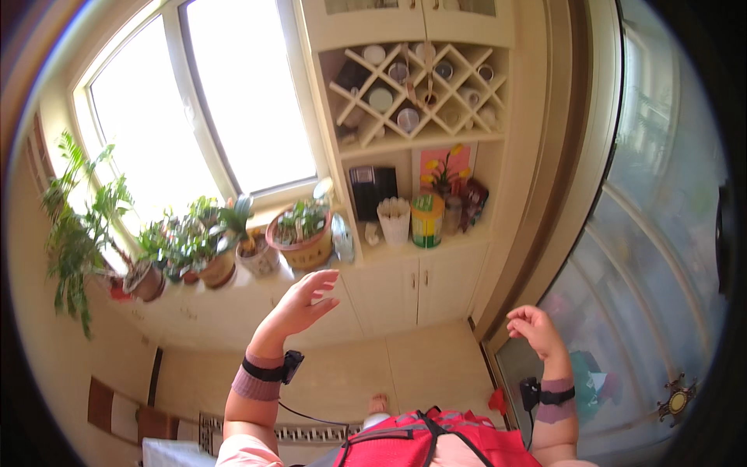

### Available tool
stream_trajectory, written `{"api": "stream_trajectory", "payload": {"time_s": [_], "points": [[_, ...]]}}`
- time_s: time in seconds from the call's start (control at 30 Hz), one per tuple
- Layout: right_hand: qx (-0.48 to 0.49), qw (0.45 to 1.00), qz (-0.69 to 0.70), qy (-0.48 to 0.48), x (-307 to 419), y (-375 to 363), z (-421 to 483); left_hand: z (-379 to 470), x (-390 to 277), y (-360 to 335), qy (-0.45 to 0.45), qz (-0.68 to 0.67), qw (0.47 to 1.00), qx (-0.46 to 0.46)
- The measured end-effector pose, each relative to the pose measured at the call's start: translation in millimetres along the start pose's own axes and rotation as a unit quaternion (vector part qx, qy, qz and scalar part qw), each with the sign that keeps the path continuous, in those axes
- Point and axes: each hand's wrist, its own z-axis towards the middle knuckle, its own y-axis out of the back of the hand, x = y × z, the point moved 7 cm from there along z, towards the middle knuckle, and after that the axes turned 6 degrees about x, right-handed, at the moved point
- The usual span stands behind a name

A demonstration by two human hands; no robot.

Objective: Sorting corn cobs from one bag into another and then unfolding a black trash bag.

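Observation:
My left hand (pixel 306 300) is raised in mid-air, its thumb held away from the fingers and nothing in it. Beyond it, a large round flowerpot (pixel 303 248) with a leafy plant sits on the windowsill counter, apart from the fingers. My right hand (pixel 534 330) is also up in the air, with loosely bent fingers and no object in its grasp. It is nearest the frosted glass sliding door (pixel 653 245) on the right. Both forearms wear mauve knit cuffs with black straps and small black devices.
Several potted plants (pixel 198 251) line the counter below the window. The cabinet holds a lattice rack (pixel 414 96) with bottles and cans, plus a white scalloped pot (pixel 394 220) and a yellow-green tin (pixel 428 219). Below are cabinet doors (pixel 382 292). A red item (pixel 496 401) lies near the door frame.

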Motion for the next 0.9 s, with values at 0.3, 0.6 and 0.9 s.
{"api": "stream_trajectory", "payload": {"time_s": [0.3,0.6,0.9], "points": [[-0.098,0.995,0.002,-0.008,28,-40,25,256,-62,155,-0.242,0.061,0.949,-0.194],[-0.183,0.983,0.015,-0.005,22,-36,2,417,-87,224,-0.106,0.285,0.905,-0.297],[-0.214,0.976,0.034,-0.018,3,-10,-13,494,-50,259,-0.025,0.263,0.942,-0.204]]}}
